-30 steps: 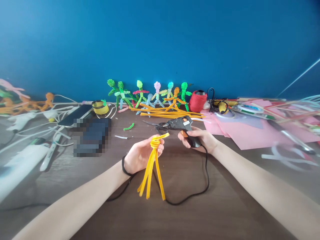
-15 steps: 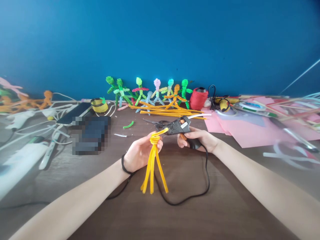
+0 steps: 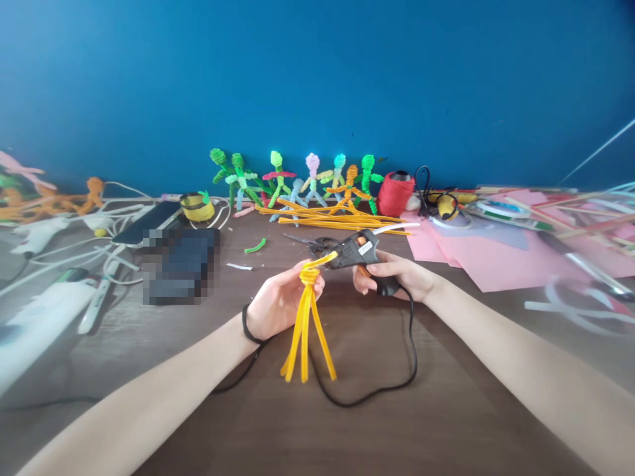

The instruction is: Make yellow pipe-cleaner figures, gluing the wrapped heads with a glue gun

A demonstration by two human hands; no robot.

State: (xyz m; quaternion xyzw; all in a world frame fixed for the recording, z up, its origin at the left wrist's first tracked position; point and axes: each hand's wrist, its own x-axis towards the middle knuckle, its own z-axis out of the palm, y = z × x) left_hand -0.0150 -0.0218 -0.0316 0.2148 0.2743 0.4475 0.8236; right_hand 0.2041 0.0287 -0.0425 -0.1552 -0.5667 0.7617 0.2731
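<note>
My left hand (image 3: 280, 299) holds a bundle of yellow pipe cleaners (image 3: 304, 324) by its wound top, with several loose strands hanging down. One short yellow end sticks out to the upper right from the wound part. My right hand (image 3: 397, 274) grips the handle of a black glue gun (image 3: 353, 251), which has a white glue stick in its back. The gun's nozzle points left and meets or nearly meets that short end; the exact contact is hard to see. A black cord (image 3: 414, 344) loops from the gun's handle over the dark table.
Pipe-cleaner figures (image 3: 312, 175) stand along the blue wall, behind a pile of orange-yellow pipe cleaners (image 3: 327, 221). Black scissors (image 3: 322, 246) lie behind the gun. A red spool (image 3: 395, 193) and pink sheets (image 3: 496, 264) are to the right; a dark phone (image 3: 149, 223) lies left.
The view has shifted very slightly. My hands, the yellow bundle and the glue gun keep nearly the same pose.
</note>
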